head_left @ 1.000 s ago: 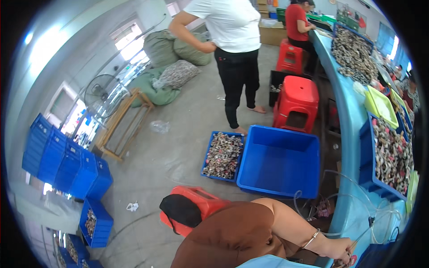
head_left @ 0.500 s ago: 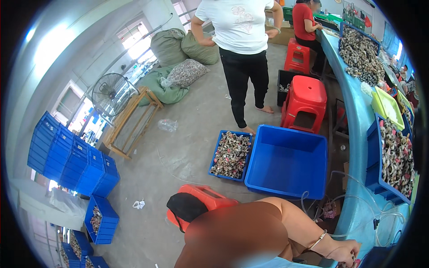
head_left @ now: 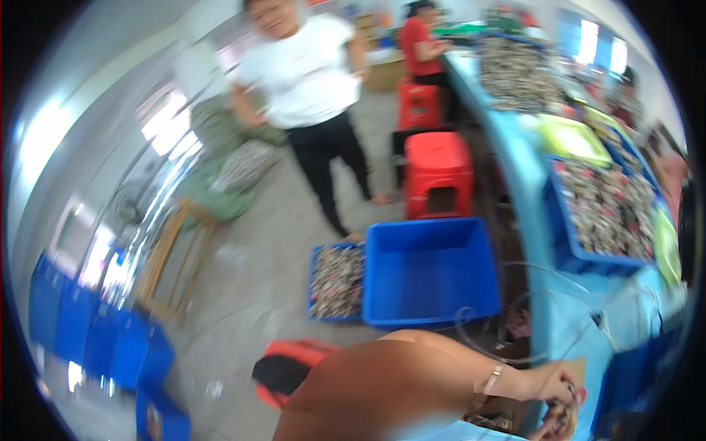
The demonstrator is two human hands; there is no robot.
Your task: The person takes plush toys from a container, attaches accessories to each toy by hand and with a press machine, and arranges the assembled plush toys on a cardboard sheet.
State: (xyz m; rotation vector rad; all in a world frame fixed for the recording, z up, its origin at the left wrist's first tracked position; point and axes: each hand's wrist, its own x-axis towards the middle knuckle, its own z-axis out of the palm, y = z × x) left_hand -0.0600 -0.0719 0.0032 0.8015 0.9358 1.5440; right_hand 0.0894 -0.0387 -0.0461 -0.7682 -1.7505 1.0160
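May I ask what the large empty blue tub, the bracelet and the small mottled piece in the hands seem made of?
Large blue tub: probably smooth moulded plastic, judging by its even colour and rounded corners. Bracelet: likely polished metal, from its pale glint. Small mottled piece: too blurred to tell material or finish.

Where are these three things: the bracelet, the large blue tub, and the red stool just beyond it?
Bracelet [head_left: 494,378]: head view, on its band.
Large blue tub [head_left: 432,273]: head view, on its inside bottom.
Red stool [head_left: 437,150]: head view, on its seat top.
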